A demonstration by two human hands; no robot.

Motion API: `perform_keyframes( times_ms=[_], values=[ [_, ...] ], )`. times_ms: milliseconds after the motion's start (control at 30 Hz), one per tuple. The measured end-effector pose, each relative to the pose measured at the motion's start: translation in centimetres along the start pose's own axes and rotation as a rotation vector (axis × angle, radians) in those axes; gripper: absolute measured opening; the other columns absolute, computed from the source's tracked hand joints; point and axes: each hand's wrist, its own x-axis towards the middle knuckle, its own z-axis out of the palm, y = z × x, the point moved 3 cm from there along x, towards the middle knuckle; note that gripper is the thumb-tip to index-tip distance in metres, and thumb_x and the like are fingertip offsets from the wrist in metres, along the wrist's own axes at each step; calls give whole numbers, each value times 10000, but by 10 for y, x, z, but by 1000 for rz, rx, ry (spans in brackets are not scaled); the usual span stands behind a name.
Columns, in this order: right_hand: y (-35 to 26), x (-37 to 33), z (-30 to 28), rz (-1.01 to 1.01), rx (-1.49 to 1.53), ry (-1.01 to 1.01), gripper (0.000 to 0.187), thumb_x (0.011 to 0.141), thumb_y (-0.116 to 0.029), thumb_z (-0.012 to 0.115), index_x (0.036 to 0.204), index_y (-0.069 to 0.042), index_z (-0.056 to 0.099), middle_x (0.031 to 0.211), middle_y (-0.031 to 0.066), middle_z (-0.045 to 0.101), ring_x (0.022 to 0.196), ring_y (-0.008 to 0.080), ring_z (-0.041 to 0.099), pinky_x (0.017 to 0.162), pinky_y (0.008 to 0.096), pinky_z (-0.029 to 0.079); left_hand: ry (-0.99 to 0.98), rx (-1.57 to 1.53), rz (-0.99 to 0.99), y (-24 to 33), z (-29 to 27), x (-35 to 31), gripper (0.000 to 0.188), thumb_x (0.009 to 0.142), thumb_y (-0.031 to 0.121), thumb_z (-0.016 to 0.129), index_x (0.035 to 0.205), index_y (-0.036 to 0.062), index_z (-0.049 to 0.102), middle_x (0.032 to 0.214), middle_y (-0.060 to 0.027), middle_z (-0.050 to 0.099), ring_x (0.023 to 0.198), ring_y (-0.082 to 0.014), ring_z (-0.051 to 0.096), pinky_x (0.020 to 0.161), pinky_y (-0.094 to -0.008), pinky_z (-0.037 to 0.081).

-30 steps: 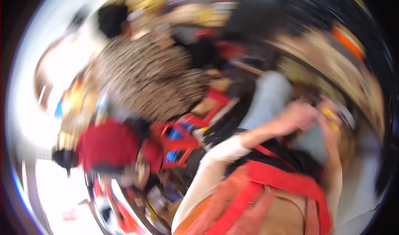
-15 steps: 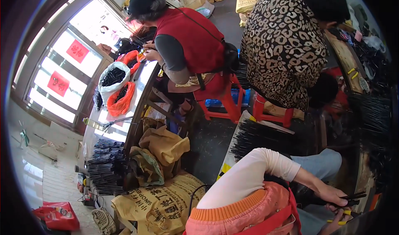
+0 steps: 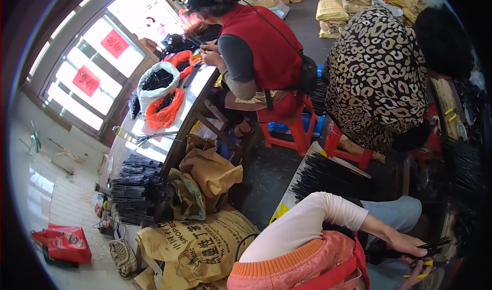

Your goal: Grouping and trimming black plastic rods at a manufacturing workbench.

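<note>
At the lower right, my left hand (image 3: 409,245) is closed on a bundle of thin black strips (image 3: 436,242), whose ends stick out past the fingers. Just below it, my right hand (image 3: 414,270) is partly cut off by the dark rim of the picture. Its fingers curl around yellow-handled pliers (image 3: 423,276), close to the strips. The pliers' jaws are too dark to make out. My left arm (image 3: 302,218), in a pale sleeve, bends across from the lower edge above my jeans (image 3: 392,208).
Behind my arm lies a row of black strips (image 3: 328,174). Two co-workers sit on red stools (image 3: 289,144), one in a red vest (image 3: 264,46), one in a leopard-print top (image 3: 376,80). At left, a table (image 3: 179,100) bears black bundles (image 3: 136,190); a brown sack (image 3: 205,249) lies nearby.
The view has turned a little, so the window, table and co-workers appear farther right. Both my hands stay nearly in place, with the strips and pliers still in them.
</note>
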Motion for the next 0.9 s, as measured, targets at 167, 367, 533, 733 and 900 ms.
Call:
perform_keyframes(
  times_ms=[167,367,533,733,900],
  values=[
    [-3,3,-1,612,-638,74,128,870,-58,668,948,29,617,841,115,639,711,228,610,642,348,505,45,8,7,-6,-5,-2,554,965,577,425,1213,82,459,684,13,436,552,-73,394,493,-227,351],
    [-7,-20,-18,656,-335,196,165,882,-112,663,953,27,610,873,109,638,725,216,603,646,339,496,46,-88,-75,-41,-3,4,554,964,576,430,1219,85,457,643,23,416,551,-73,386,487,-232,336],
    [2,-45,-34,634,-486,142,157,887,-111,647,955,20,594,858,104,623,715,219,580,654,358,482,-32,-81,-94,-69,4,10,561,970,573,418,1258,91,444,624,27,404,547,-74,381,486,-232,325],
    [10,-79,-44,576,-381,163,146,879,-82,646,957,23,581,860,93,610,723,210,565,667,351,474,-20,-86,-109,-99,13,4,605,948,599,441,1307,116,387,596,25,379,516,-75,364,452,-229,304],
    [19,-104,-49,552,-397,153,144,876,-73,652,948,27,579,856,94,605,721,204,558,667,349,475,3,-84,-117,-114,21,-8,543,980,558,406,1243,85,444,623,26,415,542,-71,389,478,-235,328]
  ],
)
